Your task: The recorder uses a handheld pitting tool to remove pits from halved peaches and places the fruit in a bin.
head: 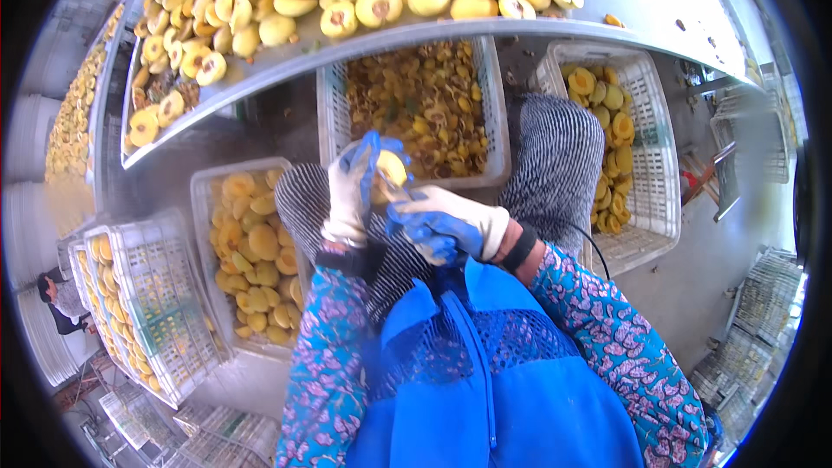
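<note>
Both of my hands wear white gloves with blue coated palms. My left hand (350, 192) grips a yellow peach piece (392, 168) above my knees, fingers curled round its far side. Against the peach's near side my right hand (452, 218) holds a small tool (394, 192), most of it hidden by the fingers, so its kind is unclear. Just beyond the hands, a white plastic crate (499, 110) holds brown and yellow peach scraps. A metal table (364, 39) further ahead carries a heap of halved peaches (379, 5), several with the stone showing.
Peach pieces fill a crate (203, 221) at my left and lie in another crate (656, 136) at my right. A tilted crate (162, 299) with more peaches stands further left. A person (64, 299) is at the far left edge. Stacked crates (770, 286) stand at right.
</note>
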A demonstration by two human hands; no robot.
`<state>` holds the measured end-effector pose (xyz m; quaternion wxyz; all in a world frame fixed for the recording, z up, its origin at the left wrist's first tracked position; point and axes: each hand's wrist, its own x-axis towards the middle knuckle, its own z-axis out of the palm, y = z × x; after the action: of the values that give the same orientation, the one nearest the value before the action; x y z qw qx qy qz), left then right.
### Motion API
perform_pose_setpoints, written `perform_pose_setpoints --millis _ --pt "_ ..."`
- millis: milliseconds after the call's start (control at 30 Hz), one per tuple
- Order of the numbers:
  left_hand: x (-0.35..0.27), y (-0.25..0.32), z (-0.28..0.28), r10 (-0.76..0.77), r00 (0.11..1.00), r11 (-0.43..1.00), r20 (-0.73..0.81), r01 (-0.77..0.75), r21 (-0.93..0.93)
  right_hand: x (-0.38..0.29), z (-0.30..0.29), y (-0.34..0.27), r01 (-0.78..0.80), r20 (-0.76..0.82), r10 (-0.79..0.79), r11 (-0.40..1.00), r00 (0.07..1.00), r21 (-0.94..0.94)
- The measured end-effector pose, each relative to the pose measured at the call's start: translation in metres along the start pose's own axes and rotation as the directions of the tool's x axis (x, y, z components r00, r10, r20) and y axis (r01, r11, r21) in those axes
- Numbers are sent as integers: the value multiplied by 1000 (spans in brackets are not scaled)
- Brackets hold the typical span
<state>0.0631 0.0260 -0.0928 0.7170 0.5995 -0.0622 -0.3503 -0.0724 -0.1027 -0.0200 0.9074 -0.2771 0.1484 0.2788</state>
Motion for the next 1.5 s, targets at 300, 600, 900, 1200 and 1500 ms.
perform_pose_setpoints --millis 300,600,900,1200,1500 --pt "-14 28 20 -236 964 942 124 258 -214 8 -14 14 -153 181 85 902 980 405" --pt "-20 19 9 -106 994 993 20 106 -46 4 3 11 -153 -3 154 983 988 106" --pt "-22 48 35 -113 993 986 33 108 126 1 -26 19 -217 270 95 855 958 471" --pt "-18 36 24 154 981 921 120 -99 -376 16 -10 29 -185 389 -112 738 915 649" --pt "-61 86 -71 588 774 773 -235 -453 444 1 -22 -12 188 -314 -223 973 923 -136"
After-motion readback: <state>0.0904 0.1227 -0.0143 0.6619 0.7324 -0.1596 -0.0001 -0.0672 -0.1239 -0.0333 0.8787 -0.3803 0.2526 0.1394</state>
